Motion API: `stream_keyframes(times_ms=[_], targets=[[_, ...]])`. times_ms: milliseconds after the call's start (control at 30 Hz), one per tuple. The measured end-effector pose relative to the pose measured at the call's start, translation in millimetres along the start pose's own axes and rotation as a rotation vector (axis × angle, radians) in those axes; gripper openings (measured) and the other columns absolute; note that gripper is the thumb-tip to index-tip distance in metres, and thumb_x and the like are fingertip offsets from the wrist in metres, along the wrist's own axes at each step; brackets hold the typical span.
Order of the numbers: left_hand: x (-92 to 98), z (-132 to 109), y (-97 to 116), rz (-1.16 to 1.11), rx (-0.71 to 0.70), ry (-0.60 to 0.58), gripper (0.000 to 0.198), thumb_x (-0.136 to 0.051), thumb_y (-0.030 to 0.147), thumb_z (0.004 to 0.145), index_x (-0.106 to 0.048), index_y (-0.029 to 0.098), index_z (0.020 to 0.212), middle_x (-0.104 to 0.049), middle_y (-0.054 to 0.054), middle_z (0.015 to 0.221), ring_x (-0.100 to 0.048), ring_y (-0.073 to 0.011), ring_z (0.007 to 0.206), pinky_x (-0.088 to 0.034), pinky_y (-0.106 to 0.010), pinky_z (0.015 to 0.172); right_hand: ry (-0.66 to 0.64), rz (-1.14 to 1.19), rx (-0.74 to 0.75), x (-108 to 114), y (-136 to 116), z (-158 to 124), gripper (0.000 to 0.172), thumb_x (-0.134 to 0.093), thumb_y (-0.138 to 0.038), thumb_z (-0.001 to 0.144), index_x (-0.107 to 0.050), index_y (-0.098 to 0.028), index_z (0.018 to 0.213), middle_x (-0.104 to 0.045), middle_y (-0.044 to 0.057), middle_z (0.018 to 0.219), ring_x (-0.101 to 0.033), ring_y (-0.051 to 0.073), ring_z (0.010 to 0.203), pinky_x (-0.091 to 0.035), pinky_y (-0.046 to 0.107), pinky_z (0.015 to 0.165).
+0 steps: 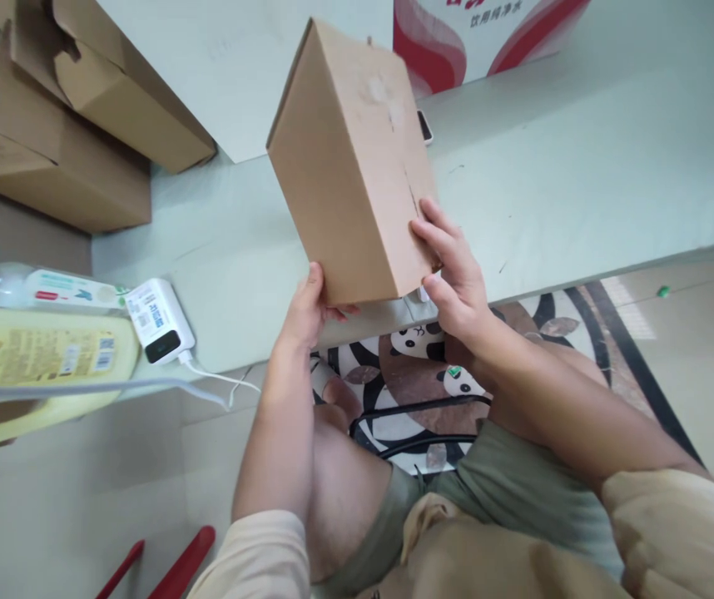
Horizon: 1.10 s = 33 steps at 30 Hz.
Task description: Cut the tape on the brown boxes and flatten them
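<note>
Tilted above the front part of the table is a brown cardboard box (338,175), held between both my hands. My left hand (308,312) grips its lower left corner, thumb on the near face and the other fingers mostly hidden beneath. At the lower right edge, my right hand (453,266) has its fingers pressed on the side face, near a slit and a pale torn patch. Behind the box, a phone-like device (425,127) shows only in part on the table.
Open cardboard boxes (76,108) stand at the back left. A white power bank (161,320) with a cable lies by the table's (582,166) front left edge, beside a plastic bottle (13,284) and a yellow container (51,353). A red-and-white carton (488,42) stands at the back.
</note>
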<state>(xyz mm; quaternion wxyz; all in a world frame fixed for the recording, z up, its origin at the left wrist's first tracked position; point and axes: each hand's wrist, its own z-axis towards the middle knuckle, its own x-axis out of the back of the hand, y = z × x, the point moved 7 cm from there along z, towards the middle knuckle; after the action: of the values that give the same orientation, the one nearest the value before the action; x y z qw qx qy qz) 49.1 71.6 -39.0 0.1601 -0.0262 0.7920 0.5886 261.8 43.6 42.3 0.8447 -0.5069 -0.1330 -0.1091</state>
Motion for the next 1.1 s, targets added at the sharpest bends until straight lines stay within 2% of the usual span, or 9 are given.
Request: stream_keyframes(times_ms=[167, 267, 400, 567, 700, 833, 900, 967, 1100], targets=[[-5.7, -4, -2, 0.147, 0.101, 0.073, 0.070, -0.057, 0.083, 0.078, -0.063, 0.019, 0.105, -0.071, -0.005, 0.070, -0.064, -0.0180, 0.044, -0.038, -0.025, 0.033, 0.047, -0.036, 0.105, 8, -2, -1, 0.056, -0.043, -0.063, 0.098, -0.052, -0.034, 0.145, -0.046, 0.006, 0.159, -0.039, 0.032, 0.152, -0.035, 0.059, 0.126], [-14.1, -6, 1, 0.222, 0.136, 0.064, 0.073, -0.057, 0.082, 0.080, -0.055, 0.022, 0.122, -0.067, 0.000, 0.069, -0.064, -0.0173, 0.045, -0.040, -0.024, 0.036, 0.126, -0.070, 0.167, 13, -4, -2, 0.051, -0.045, -0.055, 0.099, -0.049, -0.032, 0.144, -0.048, 0.009, 0.154, -0.045, 0.033, 0.146, -0.042, 0.059, 0.120], [-23.3, -8, 1, 0.266, 0.187, -0.005, 0.077, -0.054, 0.077, 0.085, -0.044, 0.024, 0.140, -0.068, 0.000, 0.071, -0.066, -0.0179, 0.048, -0.038, -0.023, 0.037, 0.184, -0.106, 0.195, 17, -3, -1, 0.047, -0.047, -0.053, 0.098, -0.048, -0.033, 0.141, -0.048, 0.010, 0.148, -0.047, 0.034, 0.143, -0.040, 0.062, 0.119], [-20.8, -9, 4, 0.430, 0.246, 0.001, 0.046, -0.053, 0.054, 0.091, -0.060, 0.019, 0.120, -0.071, -0.003, 0.076, -0.063, -0.0134, 0.047, -0.040, -0.023, 0.042, 0.143, -0.109, 0.160, 16, 0, 2, 0.039, -0.046, -0.051, 0.099, -0.051, -0.031, 0.132, -0.049, 0.010, 0.144, -0.047, 0.034, 0.142, -0.039, 0.063, 0.118], [-6.2, -3, 24, 0.750, 0.001, 0.207, 0.029, -0.055, 0.040, 0.089, -0.071, 0.016, 0.095, -0.073, -0.005, 0.081, -0.062, -0.0138, 0.060, -0.050, -0.028, 0.062, 0.077, -0.109, 0.204, 9, -8, 3, 0.034, -0.051, -0.044, 0.097, -0.053, -0.028, 0.128, -0.051, 0.012, 0.142, -0.049, 0.033, 0.140, -0.040, 0.062, 0.118], [8.8, -12, 49, 0.802, -0.448, 0.481, 0.051, -0.056, 0.053, 0.088, -0.064, 0.021, 0.127, -0.069, -0.011, 0.129, -0.068, -0.0251, 0.108, -0.055, -0.041, 0.095, 0.001, -0.133, 0.256, -6, -17, 0, 0.033, -0.053, -0.039, 0.095, -0.054, -0.028, 0.126, -0.052, 0.012, 0.142, -0.050, 0.032, 0.140, -0.042, 0.059, 0.117], [6.8, -24, 62, 0.775, -0.730, 0.510, 0.062, -0.046, 0.064, 0.091, -0.055, 0.025, 0.139, -0.057, -0.010, 0.149, -0.055, -0.0294, 0.137, -0.049, -0.047, 0.109, -0.026, -0.130, 0.276, -12, -21, -2, 0.034, -0.053, -0.038, 0.094, -0.054, -0.028, 0.127, -0.051, 0.012, 0.143, -0.050, 0.031, 0.139, -0.043, 0.058, 0.117], [-0.9, -35, 70, 0.808, -0.935, 0.488, 0.066, -0.037, 0.070, 0.092, -0.054, 0.029, 0.140, -0.049, -0.006, 0.156, -0.039, -0.0314, 0.152, -0.039, -0.052, 0.120, -0.048, -0.108, 0.293, -17, -23, -3, 0.035, -0.053, -0.036, 0.094, -0.053, -0.028, 0.127, -0.051, 0.012, 0.144, -0.050, 0.030, 0.139, -0.043, 0.057, 0.117], [-20.1, -42, 73, 0.900, -1.127, 0.397, 0.059, -0.026, 0.063, 0.098, -0.062, 0.029, 0.130, -0.055, -0.004, 0.148, -0.043, -0.0318, 0.149, -0.024, -0.057, 0.130, -0.065, -0.086, 0.295, -19, -23, -4, 0.036, -0.055, -0.034, 0.093, -0.052, -0.028, 0.128, -0.050, 0.011, 0.144, -0.049, 0.031, 0.140, -0.042, 0.057, 0.117]])
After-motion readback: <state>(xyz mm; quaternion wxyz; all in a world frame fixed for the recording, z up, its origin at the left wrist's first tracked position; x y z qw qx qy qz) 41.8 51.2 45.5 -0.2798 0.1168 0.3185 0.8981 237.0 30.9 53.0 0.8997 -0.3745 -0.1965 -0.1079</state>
